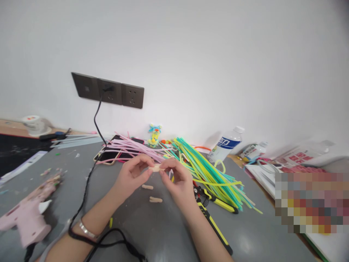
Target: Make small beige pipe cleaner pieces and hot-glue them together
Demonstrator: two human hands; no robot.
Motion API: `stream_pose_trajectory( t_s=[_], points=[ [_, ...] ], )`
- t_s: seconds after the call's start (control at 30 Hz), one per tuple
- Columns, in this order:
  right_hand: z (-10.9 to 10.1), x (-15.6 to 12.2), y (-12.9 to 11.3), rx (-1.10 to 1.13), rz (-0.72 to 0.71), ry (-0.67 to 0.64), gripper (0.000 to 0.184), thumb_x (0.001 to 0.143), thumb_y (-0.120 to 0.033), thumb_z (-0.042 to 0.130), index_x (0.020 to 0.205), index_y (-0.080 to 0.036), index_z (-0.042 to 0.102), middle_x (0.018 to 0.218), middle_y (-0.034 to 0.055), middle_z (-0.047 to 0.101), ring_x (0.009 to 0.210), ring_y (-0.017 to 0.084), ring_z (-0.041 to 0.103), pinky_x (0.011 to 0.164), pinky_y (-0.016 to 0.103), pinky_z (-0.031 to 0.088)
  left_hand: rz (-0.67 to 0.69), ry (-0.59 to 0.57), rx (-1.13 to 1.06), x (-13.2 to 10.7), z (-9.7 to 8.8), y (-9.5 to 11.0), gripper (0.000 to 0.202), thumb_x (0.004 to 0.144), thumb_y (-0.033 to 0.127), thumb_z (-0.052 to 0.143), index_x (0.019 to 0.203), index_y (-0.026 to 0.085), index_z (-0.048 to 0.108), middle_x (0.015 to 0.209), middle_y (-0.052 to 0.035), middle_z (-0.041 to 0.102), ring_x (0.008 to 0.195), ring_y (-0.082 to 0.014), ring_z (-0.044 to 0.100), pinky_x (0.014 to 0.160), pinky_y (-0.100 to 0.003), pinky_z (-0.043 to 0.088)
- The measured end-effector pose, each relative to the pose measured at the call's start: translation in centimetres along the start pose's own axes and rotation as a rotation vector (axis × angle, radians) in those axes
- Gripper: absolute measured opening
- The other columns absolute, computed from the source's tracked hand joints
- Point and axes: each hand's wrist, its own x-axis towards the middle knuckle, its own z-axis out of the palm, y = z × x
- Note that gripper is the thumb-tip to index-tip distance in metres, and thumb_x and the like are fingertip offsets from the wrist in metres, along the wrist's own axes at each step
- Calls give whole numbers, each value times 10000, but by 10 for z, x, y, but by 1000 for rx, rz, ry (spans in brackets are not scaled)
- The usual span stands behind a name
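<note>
My left hand (134, 174) and my right hand (177, 180) meet above the grey table (152, 225). Between their pinched fingertips they hold a short beige pipe-cleaner piece (156, 167). Two more beige pieces (147, 187) (155, 199) lie on the table just below the hands. Behind the hands lies a bundle of pink pipe cleaners (131, 147), and to the right a pile of green and yellow pipe cleaners (207, 169). A bracelet sits on my left wrist.
A pink glue gun (27, 214) lies at the left, its black cord (87, 189) running to the wall socket (109, 92). Yellow-handled pliers (209, 214) lie right of my right arm. A phone (113, 154), a small figure (154, 134) and a water bottle (226, 143) stand near the wall.
</note>
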Motion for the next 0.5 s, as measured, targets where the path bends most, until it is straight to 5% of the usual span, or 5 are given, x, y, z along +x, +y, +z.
stream_pose_trajectory(
  t_s=[0.5],
  points=[
    [0, 1, 0, -19, 10, -1, 126, 846, -104, 581, 869, -226, 604, 799, 13, 623, 730, 169, 569, 683, 316, 440, 7, 26, 88, -3, 1, -3, 41, 831, 229, 673, 845, 191, 682, 817, -37, 678, 807, -180, 638, 763, -279, 527]
  ],
)
